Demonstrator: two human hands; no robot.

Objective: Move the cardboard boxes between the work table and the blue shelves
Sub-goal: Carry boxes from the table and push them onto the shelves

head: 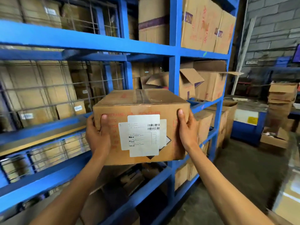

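Observation:
I hold a taped cardboard box [142, 104] with red print and white shipping labels in front of the blue shelves [174, 75]. My left hand [97, 135] grips its left side and my right hand [186, 129] grips its right side, thumbs on the near face. The box hangs in the air at the height of the middle shelf level, in front of the blue upright. Behind it on that shelf lie opened cardboard boxes [203, 82] with loose flaps.
Every shelf level holds cardboard boxes, some behind wire mesh [48, 88] on the left. At the right stand a stack of flat cartons [281, 98], a blue table or bench [248, 120] and a grey block wall. Bare concrete floor [235, 176] lies at the lower right.

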